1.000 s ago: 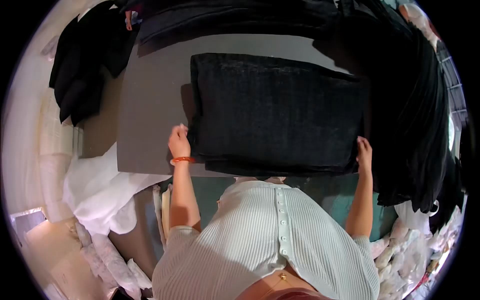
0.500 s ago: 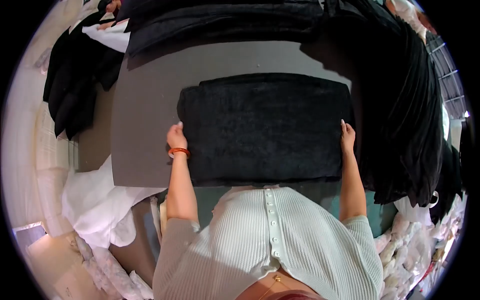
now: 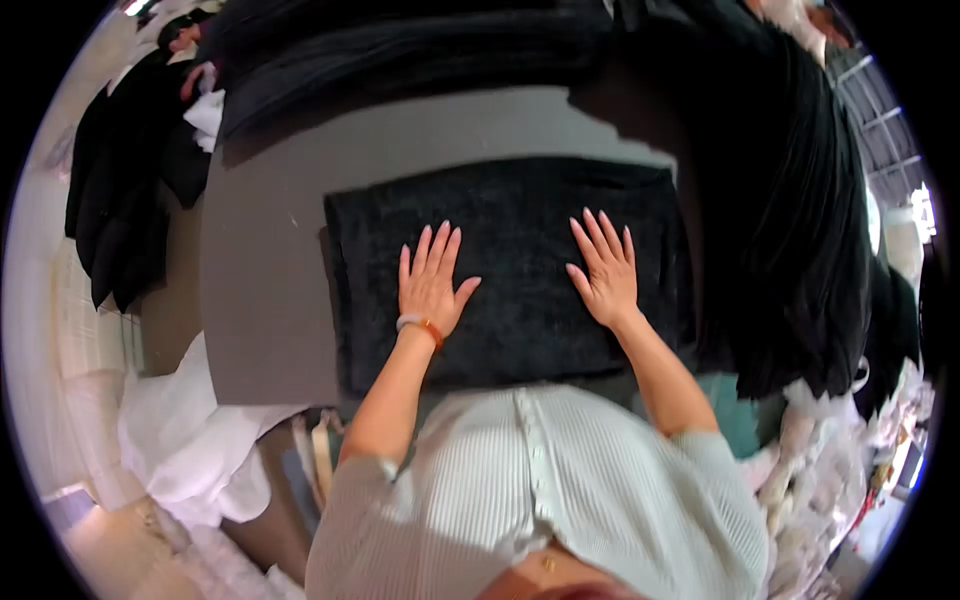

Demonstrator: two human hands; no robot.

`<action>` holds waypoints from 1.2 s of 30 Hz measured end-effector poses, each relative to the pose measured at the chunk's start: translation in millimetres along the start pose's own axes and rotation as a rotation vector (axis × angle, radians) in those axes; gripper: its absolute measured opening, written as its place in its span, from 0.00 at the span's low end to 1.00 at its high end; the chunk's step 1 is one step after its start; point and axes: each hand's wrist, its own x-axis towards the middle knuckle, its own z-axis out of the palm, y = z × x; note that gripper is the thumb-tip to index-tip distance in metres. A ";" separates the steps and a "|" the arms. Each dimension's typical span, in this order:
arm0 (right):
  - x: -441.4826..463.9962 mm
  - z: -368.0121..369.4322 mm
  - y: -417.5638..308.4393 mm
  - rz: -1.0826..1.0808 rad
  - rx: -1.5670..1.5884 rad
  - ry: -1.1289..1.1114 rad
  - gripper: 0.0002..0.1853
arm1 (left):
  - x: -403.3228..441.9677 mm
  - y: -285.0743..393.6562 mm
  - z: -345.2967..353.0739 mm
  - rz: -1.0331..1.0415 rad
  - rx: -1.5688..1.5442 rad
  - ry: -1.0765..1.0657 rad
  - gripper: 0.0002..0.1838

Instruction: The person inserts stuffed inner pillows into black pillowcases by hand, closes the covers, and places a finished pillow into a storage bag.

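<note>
A folded black plush cloth lies as a wide rectangle on the grey table, close to my body. My left hand rests flat on its left half, fingers spread and pointing away from me, bangles at the wrist. On the right half, my right hand lies palm down with its fingers apart. Neither hand grips the cloth.
Long black fabric is heaped along the table's far side. More black fabric hangs in folds over the right. White cloth drapes at the lower left. Another person is at the far left beside dark cloth. Plastic-wrapped bundles lie lower right.
Both hands have left the cloth's side edges and moved inward onto its top, opening from a pinch to spread fingers. The view has shifted slightly.
</note>
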 end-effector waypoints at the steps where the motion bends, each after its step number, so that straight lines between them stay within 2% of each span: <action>1: 12.8 -9.2 6.3 -0.002 0.002 0.001 0.34 | 8.8 3.7 -6.8 -0.021 -0.034 0.006 0.39; 4: 19.7 -39.6 1.3 -0.033 -0.027 -0.055 0.30 | 11.7 15.5 -25.0 -0.038 0.006 -0.003 0.38; 6: 18.8 -48.8 -11.0 -0.033 0.082 -0.035 0.29 | 11.5 56.3 -55.3 -0.084 -0.074 0.145 0.37; 8: 14.2 -81.2 -23.9 -0.061 0.178 0.068 0.27 | -1.2 112.9 -87.3 0.170 -0.227 0.285 0.41; 10: 15.5 -111.3 -26.1 -0.083 0.205 0.321 0.26 | -6.8 117.4 -69.5 0.279 -0.213 0.048 0.43; 11: 11.1 -94.3 -18.9 -0.094 0.223 0.299 0.26 | 4.1 95.8 -38.8 0.252 -0.233 -0.086 0.41; 13: -6.2 -25.5 -3.5 0.023 -0.181 0.043 0.32 | 6.2 61.6 13.3 0.179 -0.183 -0.023 0.42; 14: -17.4 7.9 6.0 0.124 -0.013 0.077 0.32 | 10.0 67.3 9.0 0.188 -0.188 -0.048 0.41; 17: -5.5 -18.9 12.4 0.067 -0.072 0.009 0.30 | 13.3 73.4 1.4 0.168 -0.185 -0.049 0.42; 19: 1.8 -39.6 7.6 0.077 -0.047 -0.012 0.31 | 15.7 73.3 -31.4 0.193 -0.236 -0.075 0.42; 21: -7.7 -92.9 -18.3 0.011 0.000 0.060 0.33 | 0.4 82.1 -76.0 0.135 -0.208 0.024 0.41; 23: -17.0 -118.4 -24.5 0.009 0.088 0.217 0.38 | -7.3 76.9 -108.3 0.121 -0.020 0.197 0.41; 25: -22.3 -84.7 -19.0 0.107 0.067 0.189 0.38 | -11.0 28.5 -71.9 -0.052 0.119 0.120 0.39; 27: -45.2 8.7 -17.0 0.104 0.178 0.059 0.40 | -34.0 -32.2 2.7 -0.164 0.017 0.080 0.39; 29: -32.0 0.4 -13.5 0.123 0.180 0.094 0.41 | -23.1 -32.8 11.4 -0.155 0.071 0.120 0.37; 34: -29.6 -34.3 -15.1 0.125 0.199 0.017 0.39 | -14.2 -12.0 -16.8 -0.153 0.074 0.113 0.35; 35: -27.6 -45.6 -19.2 0.111 0.243 0.004 0.39 | -7.6 -3.8 -24.3 -0.162 0.077 0.144 0.34; 36: -26.9 -55.9 -31.9 -0.023 0.277 -0.018 0.39 | 0.2 18.4 -46.7 -0.115 0.059 0.205 0.34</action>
